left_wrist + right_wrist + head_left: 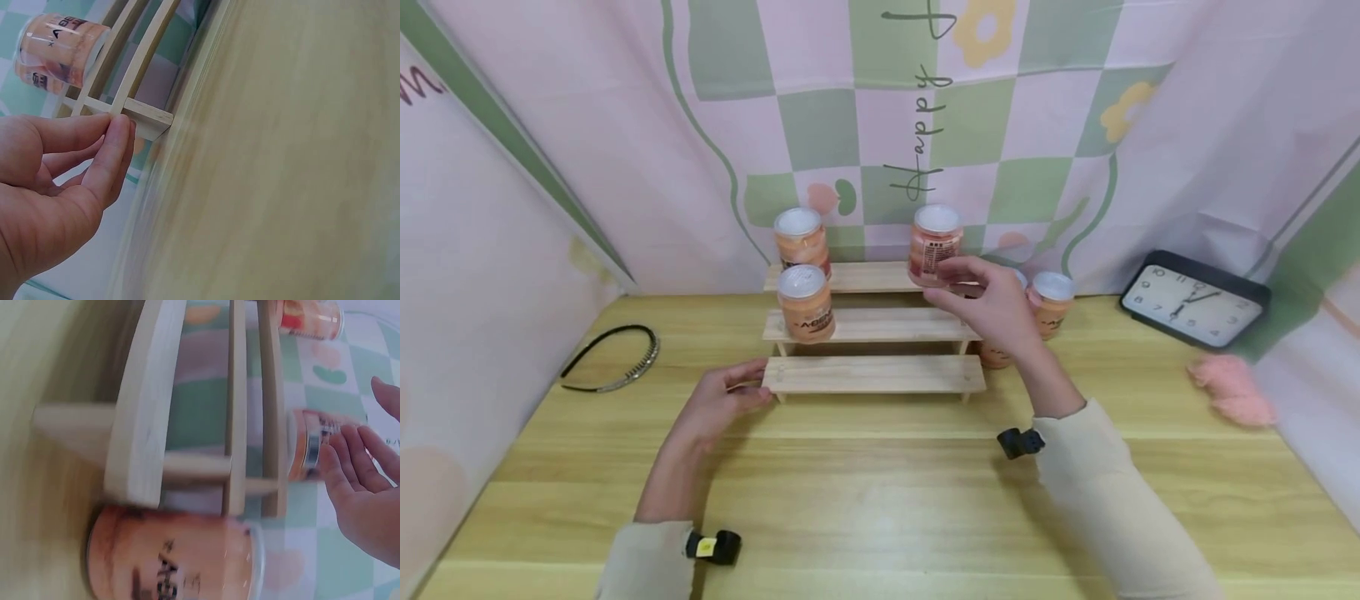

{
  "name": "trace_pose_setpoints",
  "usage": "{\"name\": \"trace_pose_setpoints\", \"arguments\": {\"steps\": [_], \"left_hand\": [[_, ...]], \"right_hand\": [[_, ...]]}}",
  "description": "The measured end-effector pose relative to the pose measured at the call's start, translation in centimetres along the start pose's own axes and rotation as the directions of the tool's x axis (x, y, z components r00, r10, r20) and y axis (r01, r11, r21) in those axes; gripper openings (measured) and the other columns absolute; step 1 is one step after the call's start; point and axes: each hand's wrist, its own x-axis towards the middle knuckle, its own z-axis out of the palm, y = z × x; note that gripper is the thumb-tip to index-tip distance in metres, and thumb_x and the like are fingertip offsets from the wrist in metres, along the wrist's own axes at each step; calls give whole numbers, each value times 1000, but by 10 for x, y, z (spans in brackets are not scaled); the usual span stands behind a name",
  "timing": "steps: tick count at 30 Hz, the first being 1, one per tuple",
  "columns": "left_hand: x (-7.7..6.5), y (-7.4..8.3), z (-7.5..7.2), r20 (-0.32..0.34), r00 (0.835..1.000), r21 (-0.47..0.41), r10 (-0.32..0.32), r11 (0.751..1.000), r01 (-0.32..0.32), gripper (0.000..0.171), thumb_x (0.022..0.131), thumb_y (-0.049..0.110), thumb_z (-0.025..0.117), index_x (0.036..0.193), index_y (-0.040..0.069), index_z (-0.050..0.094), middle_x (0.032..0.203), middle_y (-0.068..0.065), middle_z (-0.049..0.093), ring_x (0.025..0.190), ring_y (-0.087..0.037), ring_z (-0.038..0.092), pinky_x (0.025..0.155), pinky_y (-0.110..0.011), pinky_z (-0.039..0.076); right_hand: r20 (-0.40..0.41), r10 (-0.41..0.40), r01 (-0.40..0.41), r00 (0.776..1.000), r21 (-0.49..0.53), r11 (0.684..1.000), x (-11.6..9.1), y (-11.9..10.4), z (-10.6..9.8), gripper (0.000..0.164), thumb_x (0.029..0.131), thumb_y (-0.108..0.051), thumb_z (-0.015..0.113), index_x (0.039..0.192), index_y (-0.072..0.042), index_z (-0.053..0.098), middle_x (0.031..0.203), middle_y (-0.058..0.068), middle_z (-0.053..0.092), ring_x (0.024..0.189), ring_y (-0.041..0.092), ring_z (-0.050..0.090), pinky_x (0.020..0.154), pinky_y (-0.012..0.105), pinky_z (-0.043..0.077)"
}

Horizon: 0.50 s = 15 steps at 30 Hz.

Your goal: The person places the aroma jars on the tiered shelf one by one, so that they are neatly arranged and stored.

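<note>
A three-step wooden display rack stands on the table before me. My left hand pinches the left end of its lowest step between thumb and fingertips, as the left wrist view shows closely. On the top step, right of centre, sits an orange can with a white lid, its printed label facing me. My right hand is beside that can, fingers extended at its side and thumb apart from it in the right wrist view. Another can is at the top step's left end, and one more can stands on the middle step below.
Several more cans stand on the table right of the rack, partly behind my right arm. A black clock and a pink fluffy item are at the far right. A headband lies left. A checkered curtain hangs behind.
</note>
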Motion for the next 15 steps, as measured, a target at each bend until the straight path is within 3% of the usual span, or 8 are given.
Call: {"name": "trace_pose_setpoints", "arguments": {"steps": [7,15], "left_hand": [[0,0,0,1,1000,5,-6,1000,6,56,96,-4,63,149,-4,45,138,-26,55,110,-29,62,91,-28,54],[-1,1,0,-5,1000,0,-5,1000,5,56,96,-3,64,148,-3,46,138,-26,55,109,-28,62,90,-28,55]], "right_hand": [[-12,9,-10,1000,-24,1000,-4,12,-19,47,92,-22,78,129,3,64,127,19,66,115,31,64,96,28,53],[-8,74,-74,997,-60,995,-11,30,-38,52,92,-25,77,132,4,61,130,21,63,120,35,61,100,33,51]]}}
